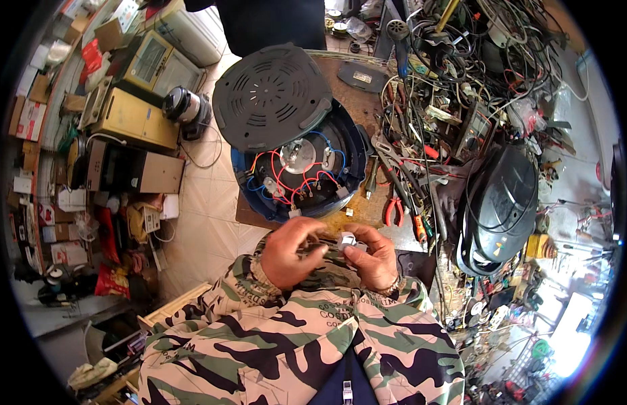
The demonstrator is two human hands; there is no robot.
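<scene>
Close in front of my body, my right hand (372, 255) pinches a small white plastic piece (347, 239) between thumb and fingers. Beside it is my left hand (290, 253), its fingers curved and the thumb apart, with nothing visible between them; the fingertips are slightly blurred. Just beyond both hands sits an opened round appliance body (359, 169), dark blue, with red, blue and yellow wires (278, 177) around a metal disc (298, 156). A black vented base cover (269, 101) leans over its far left side.
Red-handled pliers (394, 211) and an orange-handled screwdriver (420, 229) lie right of the appliance. Farther right are tangled cables (509, 40) and a large black oval appliance (506, 209). A small white block (349, 212) rests on the wooden bench (350, 79). Ovens and boxes stand at left.
</scene>
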